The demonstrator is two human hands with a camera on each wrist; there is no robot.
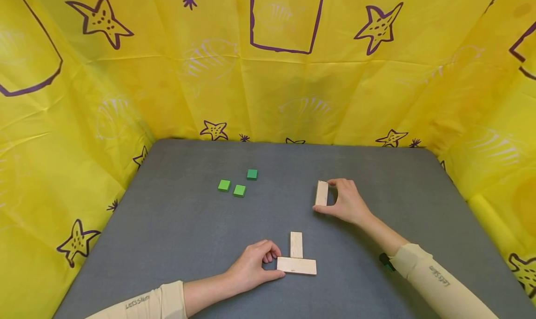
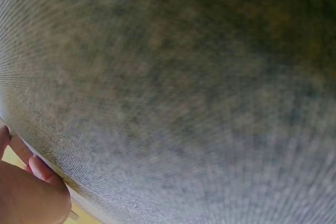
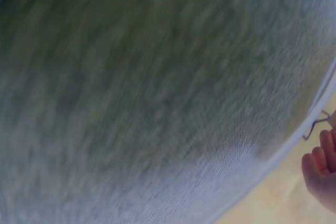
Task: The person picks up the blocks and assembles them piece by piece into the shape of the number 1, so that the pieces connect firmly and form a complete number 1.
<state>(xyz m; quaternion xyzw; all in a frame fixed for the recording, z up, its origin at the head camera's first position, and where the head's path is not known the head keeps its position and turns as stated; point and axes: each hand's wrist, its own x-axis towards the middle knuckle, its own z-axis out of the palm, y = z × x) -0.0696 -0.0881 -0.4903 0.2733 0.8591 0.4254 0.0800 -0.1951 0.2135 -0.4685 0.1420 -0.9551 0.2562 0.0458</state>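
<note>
In the head view my right hand (image 1: 347, 201) grips a pale wooden block (image 1: 321, 193) by its two ends, thumb at the near end and fingers at the far one. My left hand (image 1: 252, 266) pinches the left end of another wooden block (image 1: 297, 266), which lies crosswise on the table. A third wooden block (image 1: 296, 244) points away from that one, its near end against the long side. In the left wrist view, part of the left hand (image 2: 31, 195) shows at lower left. Curled fingers of the right hand (image 3: 323, 166) appear at the right wrist view's edge.
Three small green square tiles (image 1: 239, 191) lie left of centre on the grey table (image 1: 176, 244). A small dark object with some green (image 1: 386, 261) is partly hidden by the right forearm. Yellow patterned curtains (image 1: 259, 91) stand round the back and sides.
</note>
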